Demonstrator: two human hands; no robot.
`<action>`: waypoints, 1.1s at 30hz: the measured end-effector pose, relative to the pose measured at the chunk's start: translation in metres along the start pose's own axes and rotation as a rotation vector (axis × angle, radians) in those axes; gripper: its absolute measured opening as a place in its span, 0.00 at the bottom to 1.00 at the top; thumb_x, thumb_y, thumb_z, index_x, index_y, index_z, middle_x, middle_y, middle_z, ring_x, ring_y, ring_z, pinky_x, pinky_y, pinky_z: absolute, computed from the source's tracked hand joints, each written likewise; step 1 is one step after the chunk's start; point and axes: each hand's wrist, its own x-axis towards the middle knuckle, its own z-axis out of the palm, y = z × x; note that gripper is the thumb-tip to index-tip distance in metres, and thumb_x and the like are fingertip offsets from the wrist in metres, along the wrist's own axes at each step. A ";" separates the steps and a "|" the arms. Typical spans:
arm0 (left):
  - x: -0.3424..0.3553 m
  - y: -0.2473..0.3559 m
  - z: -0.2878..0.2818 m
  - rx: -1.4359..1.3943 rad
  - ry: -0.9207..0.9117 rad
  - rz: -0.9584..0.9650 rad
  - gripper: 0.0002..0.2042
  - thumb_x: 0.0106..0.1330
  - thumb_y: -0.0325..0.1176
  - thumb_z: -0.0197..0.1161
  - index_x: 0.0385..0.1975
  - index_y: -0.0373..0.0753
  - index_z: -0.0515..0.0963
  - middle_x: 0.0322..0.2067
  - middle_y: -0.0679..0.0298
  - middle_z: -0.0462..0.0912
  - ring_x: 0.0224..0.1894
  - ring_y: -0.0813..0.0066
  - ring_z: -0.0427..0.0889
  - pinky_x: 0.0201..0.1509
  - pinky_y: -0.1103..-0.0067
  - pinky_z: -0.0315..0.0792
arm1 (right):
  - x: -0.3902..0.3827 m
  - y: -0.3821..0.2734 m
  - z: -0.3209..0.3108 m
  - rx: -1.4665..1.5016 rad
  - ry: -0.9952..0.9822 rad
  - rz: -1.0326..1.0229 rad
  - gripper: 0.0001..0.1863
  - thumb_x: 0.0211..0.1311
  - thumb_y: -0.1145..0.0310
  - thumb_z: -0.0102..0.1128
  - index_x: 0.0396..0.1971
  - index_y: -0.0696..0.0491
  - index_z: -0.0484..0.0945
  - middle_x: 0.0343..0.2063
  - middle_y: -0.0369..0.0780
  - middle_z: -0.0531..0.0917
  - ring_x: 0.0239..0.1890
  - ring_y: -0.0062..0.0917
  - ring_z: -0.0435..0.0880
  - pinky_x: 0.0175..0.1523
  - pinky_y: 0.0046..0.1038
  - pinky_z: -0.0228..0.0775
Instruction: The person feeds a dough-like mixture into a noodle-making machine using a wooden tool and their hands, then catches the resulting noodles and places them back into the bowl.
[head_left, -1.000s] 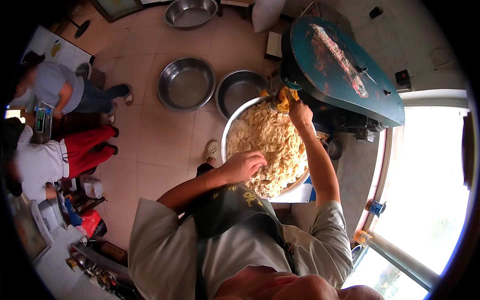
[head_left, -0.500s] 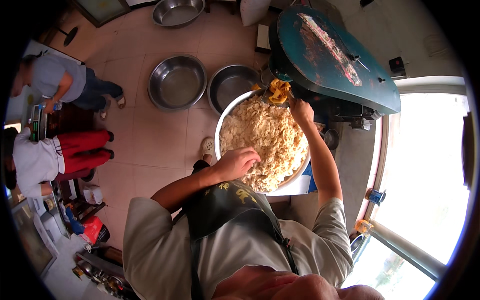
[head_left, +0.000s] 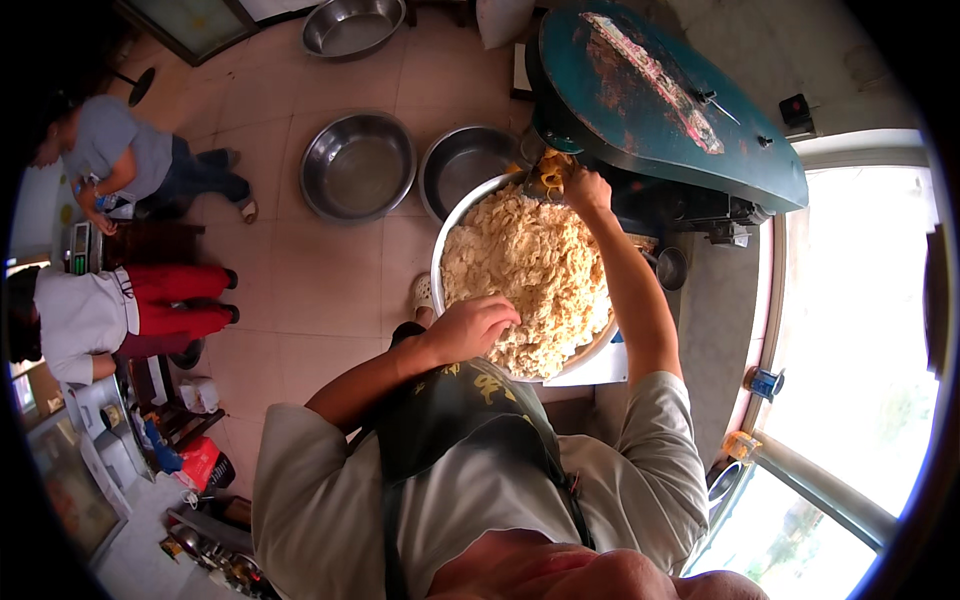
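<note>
My left hand (head_left: 478, 326) rests open on the crumbly dough (head_left: 535, 275), at the near edge of the big metal bowl (head_left: 440, 262). I am gathering dough. Past the bowl, my right hand (head_left: 585, 187) pinches a yellow lump (head_left: 552, 174) at the green machine (head_left: 660, 95). Next I need a careful pull.

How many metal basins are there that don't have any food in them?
3: one empty basin on the tiled floor, one beside it against the filled basin, one at the top edge. Others may be hidden.

We note a pale grey short-sleeved shirt (head_left: 640, 470) under a dark green bib apron (head_left: 455, 425) with yellow markings; both forearms bare below the sleeves.
</note>
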 end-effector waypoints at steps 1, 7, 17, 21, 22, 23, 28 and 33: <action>-0.002 0.000 -0.005 0.001 0.019 -0.008 0.06 0.66 0.21 0.58 0.39 0.34 0.80 0.40 0.58 0.81 0.41 0.61 0.83 0.44 0.73 0.77 | 0.001 0.004 -0.008 0.008 0.002 -0.051 0.27 0.67 0.44 0.50 0.34 0.56 0.82 0.29 0.55 0.85 0.36 0.51 0.85 0.43 0.48 0.79; -0.015 -0.005 -0.013 -0.035 0.079 -0.168 0.07 0.65 0.24 0.57 0.39 0.36 0.80 0.38 0.59 0.81 0.40 0.58 0.83 0.43 0.71 0.77 | -0.010 0.025 0.001 -0.043 -0.033 0.002 0.27 0.67 0.45 0.50 0.35 0.56 0.84 0.31 0.54 0.85 0.37 0.51 0.85 0.45 0.47 0.78; -0.026 -0.014 -0.019 -0.034 0.123 -0.224 0.06 0.66 0.22 0.57 0.39 0.35 0.80 0.39 0.59 0.82 0.41 0.61 0.83 0.44 0.73 0.77 | -0.067 0.018 -0.041 -0.087 -0.144 -0.159 0.26 0.67 0.46 0.50 0.34 0.56 0.83 0.29 0.53 0.85 0.35 0.50 0.85 0.42 0.47 0.78; -0.015 -0.010 -0.018 -0.027 0.115 -0.119 0.06 0.67 0.23 0.57 0.39 0.35 0.80 0.38 0.59 0.82 0.40 0.61 0.83 0.43 0.73 0.77 | -0.004 0.016 -0.001 -0.071 -0.006 -0.036 0.26 0.67 0.46 0.51 0.33 0.57 0.83 0.29 0.54 0.85 0.35 0.50 0.86 0.41 0.47 0.79; -0.016 -0.010 -0.020 -0.019 0.110 -0.121 0.06 0.67 0.23 0.56 0.39 0.35 0.80 0.38 0.59 0.82 0.40 0.61 0.83 0.43 0.73 0.77 | -0.002 0.014 -0.001 -0.055 0.008 -0.044 0.27 0.66 0.46 0.51 0.31 0.58 0.83 0.29 0.55 0.85 0.35 0.51 0.85 0.41 0.47 0.79; -0.018 -0.010 -0.021 -0.011 0.106 -0.123 0.06 0.67 0.23 0.56 0.39 0.35 0.80 0.38 0.59 0.82 0.40 0.62 0.83 0.42 0.73 0.76 | -0.007 0.016 -0.002 -0.042 0.010 -0.058 0.27 0.66 0.46 0.51 0.31 0.58 0.83 0.29 0.55 0.85 0.35 0.51 0.85 0.42 0.47 0.79; -0.027 -0.020 -0.026 -0.029 0.129 -0.283 0.06 0.68 0.24 0.56 0.39 0.35 0.80 0.39 0.58 0.82 0.40 0.60 0.83 0.43 0.73 0.76 | -0.025 0.012 -0.003 -0.017 -0.002 -0.036 0.28 0.67 0.44 0.49 0.35 0.58 0.84 0.32 0.56 0.85 0.38 0.51 0.85 0.45 0.49 0.78; -0.022 -0.023 -0.019 -0.034 0.115 -0.159 0.06 0.68 0.24 0.56 0.40 0.34 0.79 0.38 0.57 0.82 0.39 0.61 0.83 0.42 0.73 0.77 | -0.005 0.011 0.002 0.050 0.010 0.059 0.31 0.67 0.42 0.47 0.34 0.58 0.83 0.32 0.56 0.85 0.39 0.53 0.84 0.48 0.49 0.77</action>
